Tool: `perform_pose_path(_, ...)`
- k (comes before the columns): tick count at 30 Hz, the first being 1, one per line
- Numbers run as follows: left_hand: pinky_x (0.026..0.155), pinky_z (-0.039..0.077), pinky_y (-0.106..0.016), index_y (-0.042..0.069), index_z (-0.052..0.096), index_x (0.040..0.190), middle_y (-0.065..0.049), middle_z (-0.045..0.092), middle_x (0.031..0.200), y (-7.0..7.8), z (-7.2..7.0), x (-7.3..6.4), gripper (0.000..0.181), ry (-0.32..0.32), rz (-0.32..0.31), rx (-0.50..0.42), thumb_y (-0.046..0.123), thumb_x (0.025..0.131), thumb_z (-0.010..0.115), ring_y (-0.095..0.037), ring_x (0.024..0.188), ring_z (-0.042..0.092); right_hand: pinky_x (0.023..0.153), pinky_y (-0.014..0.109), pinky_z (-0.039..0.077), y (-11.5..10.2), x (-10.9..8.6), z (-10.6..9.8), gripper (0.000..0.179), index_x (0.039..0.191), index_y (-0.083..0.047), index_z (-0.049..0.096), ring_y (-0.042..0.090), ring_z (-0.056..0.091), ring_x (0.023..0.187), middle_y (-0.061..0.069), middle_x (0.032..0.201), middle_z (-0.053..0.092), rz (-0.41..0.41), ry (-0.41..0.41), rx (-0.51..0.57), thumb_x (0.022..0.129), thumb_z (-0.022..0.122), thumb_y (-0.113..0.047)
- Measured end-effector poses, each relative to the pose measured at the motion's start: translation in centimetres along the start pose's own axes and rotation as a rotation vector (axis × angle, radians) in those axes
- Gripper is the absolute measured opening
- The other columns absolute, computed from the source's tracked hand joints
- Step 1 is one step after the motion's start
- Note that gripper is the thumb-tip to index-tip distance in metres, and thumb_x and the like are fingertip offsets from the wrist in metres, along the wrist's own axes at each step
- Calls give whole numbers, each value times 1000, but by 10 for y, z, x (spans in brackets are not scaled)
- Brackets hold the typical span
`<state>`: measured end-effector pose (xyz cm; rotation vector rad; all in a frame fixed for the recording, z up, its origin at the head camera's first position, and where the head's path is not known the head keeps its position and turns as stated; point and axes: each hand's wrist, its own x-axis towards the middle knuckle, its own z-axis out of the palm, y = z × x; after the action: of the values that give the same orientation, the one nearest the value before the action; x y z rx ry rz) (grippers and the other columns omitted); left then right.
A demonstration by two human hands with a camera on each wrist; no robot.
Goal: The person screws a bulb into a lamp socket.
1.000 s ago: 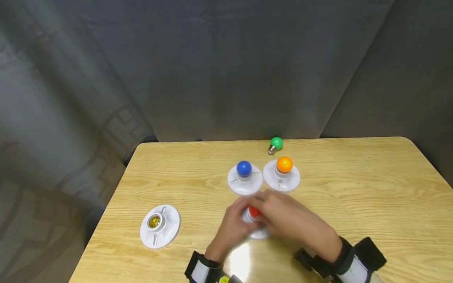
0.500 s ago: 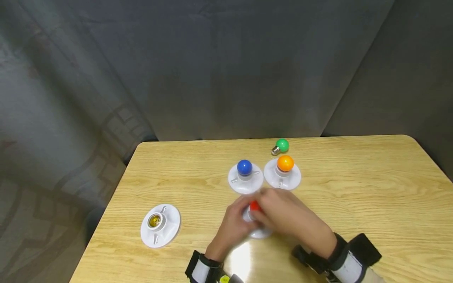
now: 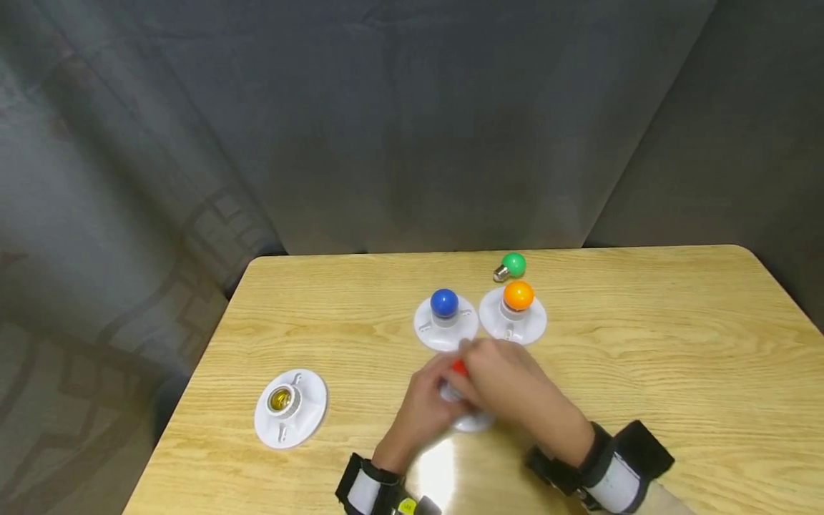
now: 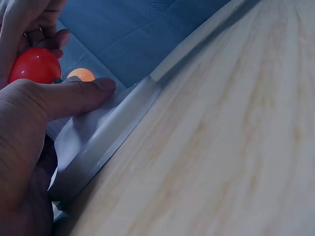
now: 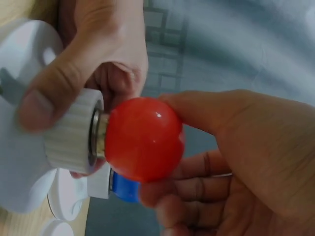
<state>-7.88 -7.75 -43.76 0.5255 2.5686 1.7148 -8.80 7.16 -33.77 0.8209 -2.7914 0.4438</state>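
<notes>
A red light bulb (image 5: 145,140) sits at the mouth of a white round lamp holder (image 5: 71,142), part of its metal screw base showing above the rim. My right hand (image 3: 508,375) pinches the bulb between thumb and fingertips. Lower on the same holder, my left hand (image 3: 426,402) grips the collar, its thumb pressed along the side in the right wrist view. In the head view both hands cover most of this holder and bulb. Just beyond them stand a blue bulb (image 3: 444,303) and an orange bulb (image 3: 518,295), each upright in a white holder.
A green bulb (image 3: 513,265) lies on its side near the back edge of the wooden table (image 3: 644,343). To the left, a white lamp holder (image 3: 309,411) shows its bare brass socket. A grey curtain (image 3: 438,143) hangs behind the table.
My right hand and wrist have shifted slightly left, still on the red bulb. The green bulb has rolled a little to the right. My left hand stays in place.
</notes>
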Motion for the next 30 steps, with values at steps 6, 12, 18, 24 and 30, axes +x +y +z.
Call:
perform_pose_path(6,104,46,-33,35,59,128,16,61,128,0,-1,0,64,6,-36,-8,16,71,79,-9,122,57,42,24,28,-4,4,5,31,67,-14,51,12,35,45,-3,54,37,75,-11,4,86,67,-33)
perform_pose_path(12,101,48,-31,33,59,129,13,61,129,-1,-1,1,65,-7,22,23,11,71,78,-9,119,58,53,27,45,-3,-4,-6,34,84,-7,66,12,52,60,2,73,58,38,-79,36,86,70,-41)
perform_pose_path(18,107,44,-36,37,58,127,18,59,130,1,-1,0,61,-10,-64,-5,22,72,81,-8,124,55,80,33,56,6,-11,-16,41,120,-8,65,18,62,93,7,110,65,-195,-170,102,80,75,-10)
perform_pose_path(24,106,45,-33,37,57,129,18,59,130,1,0,0,65,-6,-61,-19,28,71,84,-9,123,56,89,33,55,13,-12,-17,55,122,-8,65,21,60,107,11,120,63,-340,-204,110,69,76,2)
perform_pose_path(30,106,45,-34,37,56,131,18,59,131,2,0,0,67,-5,-49,-1,27,71,83,-9,123,56,84,31,56,13,-11,-17,55,121,-7,65,19,61,101,10,117,64,-299,-215,109,68,78,-3)
